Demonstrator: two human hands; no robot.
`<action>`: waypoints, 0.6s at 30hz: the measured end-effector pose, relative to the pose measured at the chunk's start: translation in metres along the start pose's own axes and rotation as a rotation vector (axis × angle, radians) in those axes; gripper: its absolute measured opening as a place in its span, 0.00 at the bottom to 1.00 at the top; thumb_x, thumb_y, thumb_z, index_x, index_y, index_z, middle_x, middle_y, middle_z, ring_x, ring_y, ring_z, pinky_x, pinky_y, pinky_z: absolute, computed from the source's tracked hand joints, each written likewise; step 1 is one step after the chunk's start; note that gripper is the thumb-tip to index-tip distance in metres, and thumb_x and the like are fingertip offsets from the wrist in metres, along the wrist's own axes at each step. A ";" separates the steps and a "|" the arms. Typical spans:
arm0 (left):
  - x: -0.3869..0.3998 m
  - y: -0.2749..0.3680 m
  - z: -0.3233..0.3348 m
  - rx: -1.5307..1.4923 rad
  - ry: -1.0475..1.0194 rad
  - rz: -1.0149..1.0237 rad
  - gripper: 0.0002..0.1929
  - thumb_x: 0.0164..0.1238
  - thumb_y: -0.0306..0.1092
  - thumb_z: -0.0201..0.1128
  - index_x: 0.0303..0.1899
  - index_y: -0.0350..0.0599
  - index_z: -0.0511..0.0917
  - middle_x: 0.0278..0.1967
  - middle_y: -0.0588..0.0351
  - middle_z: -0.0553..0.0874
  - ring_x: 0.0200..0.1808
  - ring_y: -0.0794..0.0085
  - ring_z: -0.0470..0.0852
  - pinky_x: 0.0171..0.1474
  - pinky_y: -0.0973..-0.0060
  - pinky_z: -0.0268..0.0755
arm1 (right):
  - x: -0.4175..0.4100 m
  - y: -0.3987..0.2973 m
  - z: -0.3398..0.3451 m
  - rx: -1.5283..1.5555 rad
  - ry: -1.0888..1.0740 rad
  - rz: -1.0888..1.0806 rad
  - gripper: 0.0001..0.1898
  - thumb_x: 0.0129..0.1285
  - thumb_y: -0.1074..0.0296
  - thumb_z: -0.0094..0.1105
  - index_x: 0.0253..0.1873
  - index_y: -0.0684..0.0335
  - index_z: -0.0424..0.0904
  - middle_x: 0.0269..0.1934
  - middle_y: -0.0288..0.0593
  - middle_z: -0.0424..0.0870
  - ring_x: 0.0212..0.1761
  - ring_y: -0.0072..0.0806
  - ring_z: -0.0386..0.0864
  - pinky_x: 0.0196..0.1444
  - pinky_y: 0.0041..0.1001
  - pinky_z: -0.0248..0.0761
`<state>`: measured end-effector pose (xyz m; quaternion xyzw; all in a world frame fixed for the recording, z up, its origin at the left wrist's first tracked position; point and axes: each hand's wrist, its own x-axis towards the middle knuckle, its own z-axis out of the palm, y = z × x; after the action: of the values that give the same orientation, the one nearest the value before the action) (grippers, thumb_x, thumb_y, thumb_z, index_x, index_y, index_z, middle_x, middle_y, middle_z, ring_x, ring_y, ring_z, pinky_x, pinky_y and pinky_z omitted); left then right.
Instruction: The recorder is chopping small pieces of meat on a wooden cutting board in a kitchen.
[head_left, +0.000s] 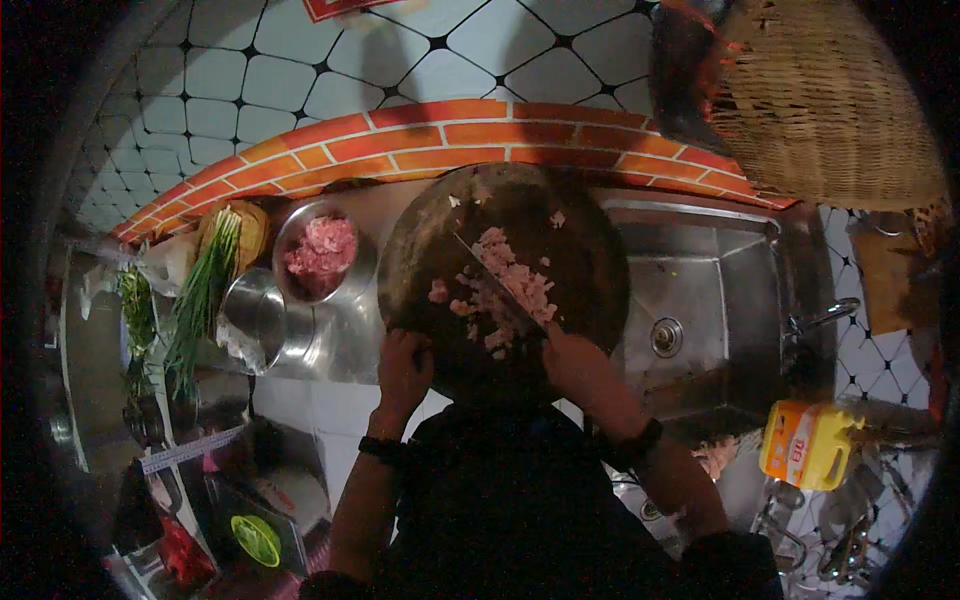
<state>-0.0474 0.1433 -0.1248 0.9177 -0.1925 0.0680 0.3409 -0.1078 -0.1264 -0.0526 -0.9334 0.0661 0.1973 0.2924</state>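
Observation:
A round wooden chopping block (577, 277) is in front of me, with chopped pale pink meat (525, 281) spread over its middle. My right hand (574, 364), at the block's near right, grips the handle of a kitchen knife (499, 277). The blade slants up to the left among the meat pieces; its handle is mostly hidden by the hand. Curled at the near left rim of the block, my left hand (405, 367) holds that edge, its fingertips partly hidden in shadow. A metal bowl (365, 255) left of the block contains ground meat (322, 255).
Green onions (206, 285) lie left of the bowls, by an empty-looking metal basin (259, 311). To the right is a steel sink (679, 292) with a faucet (825, 315). A woven basket (825, 112) hangs at upper right; a yellow jug (810, 446) stands lower right.

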 end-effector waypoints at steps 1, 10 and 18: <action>0.002 -0.001 0.000 0.004 0.007 0.028 0.07 0.53 0.24 0.60 0.36 0.42 0.78 0.37 0.46 0.77 0.44 0.47 0.75 0.47 0.56 0.69 | 0.001 0.003 0.000 -0.031 0.026 0.000 0.17 0.70 0.62 0.47 0.60 0.62 0.69 0.37 0.59 0.83 0.40 0.56 0.81 0.44 0.49 0.74; -0.007 -0.011 0.006 0.060 -0.046 -0.013 0.06 0.54 0.25 0.61 0.35 0.42 0.78 0.36 0.46 0.77 0.43 0.47 0.75 0.46 0.56 0.68 | -0.008 -0.009 -0.006 0.058 0.181 -0.021 0.16 0.70 0.63 0.48 0.59 0.60 0.70 0.35 0.60 0.83 0.38 0.57 0.81 0.41 0.50 0.74; -0.016 -0.019 0.008 0.061 0.069 0.081 0.07 0.55 0.25 0.60 0.37 0.43 0.78 0.38 0.46 0.77 0.44 0.48 0.74 0.47 0.57 0.69 | -0.016 -0.042 -0.041 0.139 0.292 -0.025 0.16 0.69 0.64 0.49 0.57 0.64 0.70 0.33 0.63 0.82 0.35 0.58 0.81 0.40 0.52 0.74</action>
<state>-0.0549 0.1565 -0.1465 0.9162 -0.2155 0.1191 0.3160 -0.0986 -0.1150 0.0068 -0.9304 0.1096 0.0510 0.3461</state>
